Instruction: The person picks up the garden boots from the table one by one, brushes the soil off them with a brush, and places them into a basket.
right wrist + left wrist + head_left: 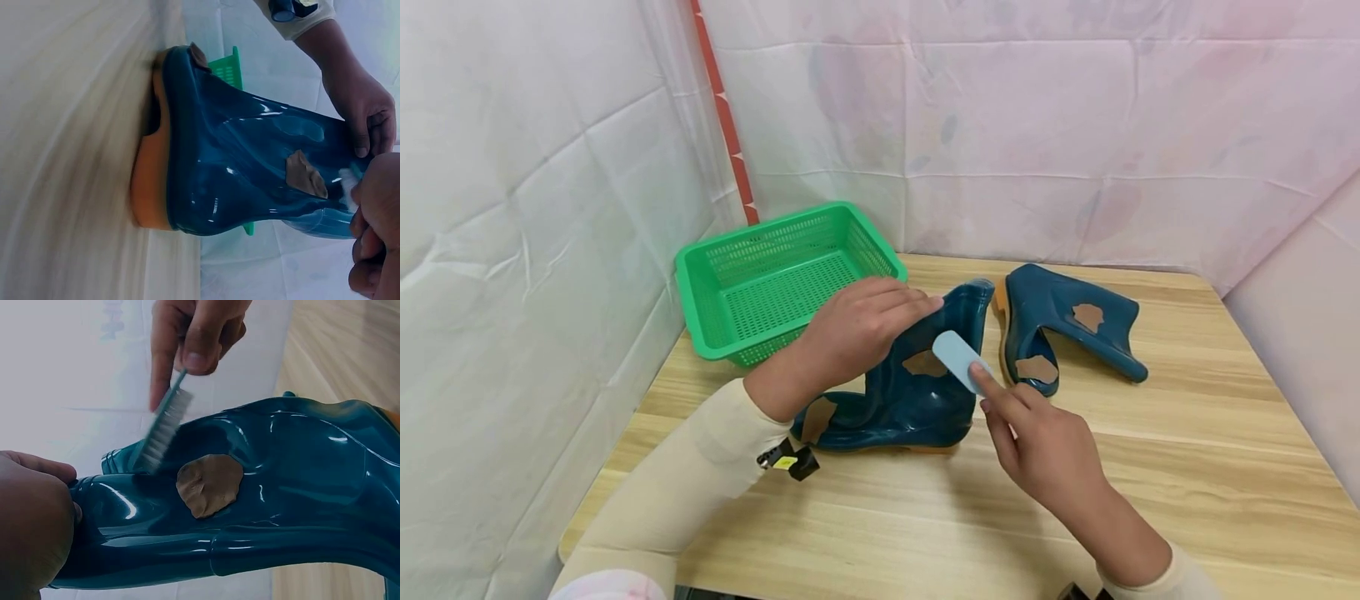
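Observation:
A dark teal rubber boot (917,412) stands upright on its tan sole, toe to the left. My left hand (865,325) grips the top edge of its shaft. In my right hand (1048,450) is a small pale blue brush (957,360), index finger laid along its back. Its whitish bristles show in the left wrist view, where the brush (164,428) is over the shaft near a brown patch (210,484). Whether the bristles touch the boot, I cannot tell. Another brown patch (818,419) sits on the toe.
A second teal boot (1030,312) with two brown patches lies on its side at the back right. Behind my left hand stands a green perforated basket (700,329). The wooden table (1187,467) is bordered by white cloth walls (1022,125).

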`<state>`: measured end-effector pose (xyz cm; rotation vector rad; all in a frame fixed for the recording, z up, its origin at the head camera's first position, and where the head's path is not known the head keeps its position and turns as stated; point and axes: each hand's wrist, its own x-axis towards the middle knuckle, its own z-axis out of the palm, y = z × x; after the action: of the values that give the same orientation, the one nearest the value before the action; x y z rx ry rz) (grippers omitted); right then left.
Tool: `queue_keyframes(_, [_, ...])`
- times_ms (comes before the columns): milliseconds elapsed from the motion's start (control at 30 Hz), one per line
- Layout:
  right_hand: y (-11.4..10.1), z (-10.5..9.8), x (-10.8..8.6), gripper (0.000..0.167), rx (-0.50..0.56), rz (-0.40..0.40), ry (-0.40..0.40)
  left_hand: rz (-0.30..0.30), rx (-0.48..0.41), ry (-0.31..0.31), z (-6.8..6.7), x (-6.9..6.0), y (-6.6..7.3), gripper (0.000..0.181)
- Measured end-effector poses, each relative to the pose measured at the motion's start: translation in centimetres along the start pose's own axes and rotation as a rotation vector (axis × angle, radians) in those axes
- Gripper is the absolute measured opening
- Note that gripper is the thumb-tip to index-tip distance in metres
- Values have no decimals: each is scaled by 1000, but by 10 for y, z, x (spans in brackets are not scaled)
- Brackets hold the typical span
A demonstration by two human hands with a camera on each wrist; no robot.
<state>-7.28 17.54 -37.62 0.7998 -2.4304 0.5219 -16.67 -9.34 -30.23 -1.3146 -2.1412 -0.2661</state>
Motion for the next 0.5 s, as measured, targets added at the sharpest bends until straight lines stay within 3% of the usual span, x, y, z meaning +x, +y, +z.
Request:
queue_keyframes(133, [1, 2, 2, 61, -17, 23, -25, 5, 3, 0, 1, 0, 0, 35])
queue_keyframes(333, [-1, 7, -4, 63, -1, 68, -129, 18, 8, -4, 0, -1, 0, 34])
queue_keyframes(500, [-3, 9, -7, 60, 15, 89, -164, 19, 8, -12, 0, -2, 0, 34])
